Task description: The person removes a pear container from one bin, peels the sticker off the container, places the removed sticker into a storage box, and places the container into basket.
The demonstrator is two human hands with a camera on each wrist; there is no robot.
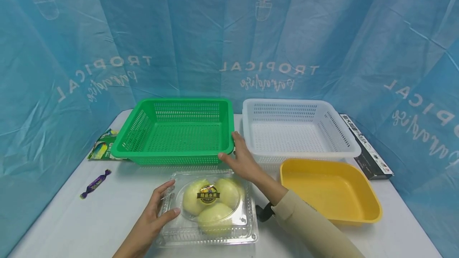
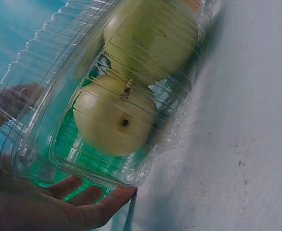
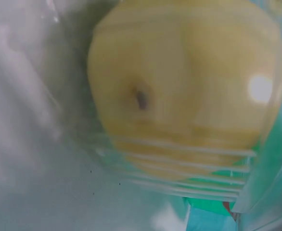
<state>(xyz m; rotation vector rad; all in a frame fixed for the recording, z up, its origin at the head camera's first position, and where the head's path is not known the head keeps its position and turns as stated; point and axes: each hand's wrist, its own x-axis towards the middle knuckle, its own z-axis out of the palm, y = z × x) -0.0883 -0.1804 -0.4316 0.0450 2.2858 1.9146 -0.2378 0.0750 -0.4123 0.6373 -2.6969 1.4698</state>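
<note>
A clear plastic fruit box (image 1: 211,210) lies at the front of the table, with pale yellow-green round fruits (image 1: 218,216) inside and a dark label on its lid. At its left side, my left hand (image 1: 152,210) grips the box; the thumb reaches over the lid's edge. Through the box's side in the left wrist view two fruits (image 2: 114,115) show. My right hand (image 1: 242,160) reaches across the back right of the box and holds the front right corner of the green basket (image 1: 175,153). A blurred fruit (image 3: 184,91) fills most of the right wrist view, where that hand cannot be made out.
A white basket (image 1: 301,155) stands right of the green one. Before it sits a yellow tub (image 1: 333,190), with a black-and-white carton (image 1: 367,150) behind. A purple-wrapped candy (image 1: 95,184) and a green packet (image 1: 104,146) lie at left. A dark object (image 1: 264,212) is partly hidden beneath my right forearm.
</note>
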